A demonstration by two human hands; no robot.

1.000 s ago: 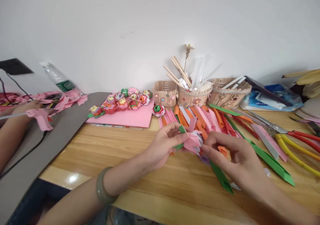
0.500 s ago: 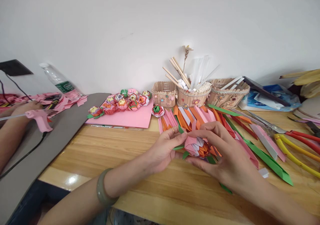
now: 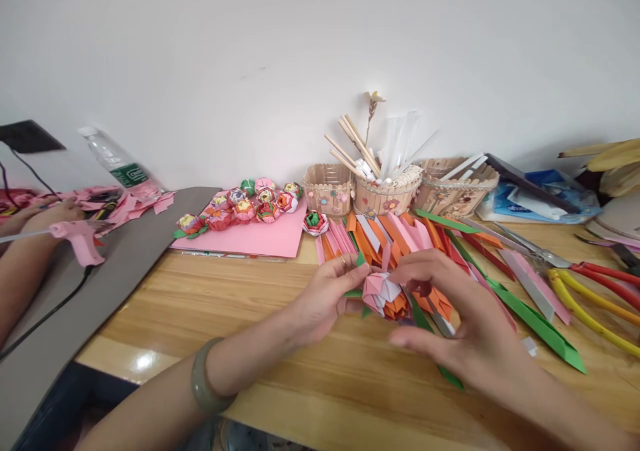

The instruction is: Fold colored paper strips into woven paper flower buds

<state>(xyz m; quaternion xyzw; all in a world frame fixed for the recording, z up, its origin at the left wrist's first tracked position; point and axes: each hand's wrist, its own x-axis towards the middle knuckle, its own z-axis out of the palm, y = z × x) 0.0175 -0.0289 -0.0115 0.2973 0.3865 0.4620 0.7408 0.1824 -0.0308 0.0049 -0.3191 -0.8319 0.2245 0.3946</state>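
My left hand (image 3: 333, 294), with a bangle on its wrist, grips a folded paper flower (image 3: 383, 294) by its left side. The flower shows pink, pale lilac and orange petals, and green paper sticks out around it. Just right of the flower, my right hand (image 3: 445, 311) has its thumb and fingers spread apart, the fingertips close to the upper petals. Whether they touch is hard to tell. Folded paper strips (image 3: 395, 231) in orange, pink and white lie behind both hands.
Finished paper flowers (image 3: 245, 209) sit on pink sheets (image 3: 250, 241). Decorated baskets (image 3: 385, 197) stand by the wall. Scissors (image 3: 555, 257) and yellow-handled pliers (image 3: 590, 311) lie right. At left are a pink glue gun (image 3: 80, 241), a bottle (image 3: 117, 161) and another person's arm (image 3: 25, 264).
My right thumb and fingers have come off the flower and spread apart. The flower has shifted slightly left in my left hand, and more of its lilac petals show.
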